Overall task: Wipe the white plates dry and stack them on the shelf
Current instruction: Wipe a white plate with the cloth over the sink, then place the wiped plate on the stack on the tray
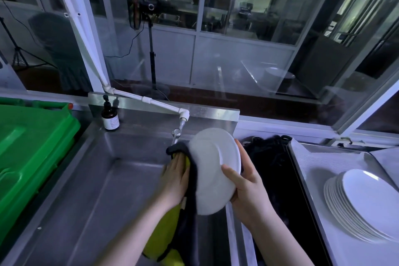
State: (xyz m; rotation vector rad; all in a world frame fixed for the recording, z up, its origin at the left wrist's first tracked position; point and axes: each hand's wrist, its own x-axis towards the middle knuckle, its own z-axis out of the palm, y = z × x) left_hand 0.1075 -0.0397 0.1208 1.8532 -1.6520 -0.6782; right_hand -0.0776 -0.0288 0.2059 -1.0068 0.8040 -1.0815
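Right hand point(248, 190) grips the plate point(213, 170) (tilted) — left hand point(174, 181)'s fingers point(173, 163) flat on cloth point(191, 181).

Left hand point(175, 176): flat, fingers straight, pressing. Right hand point(246, 183): thumb and fingers curled round white plate point(209, 157). Both forearms extended.

Glossy plate point(212, 170); brushed-metal sink point(103, 179).

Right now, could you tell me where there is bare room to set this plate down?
Free: the sink floor between green crate and left hand; the tray behind the plate stack. Crowded: around the held plate, cloth and tap.
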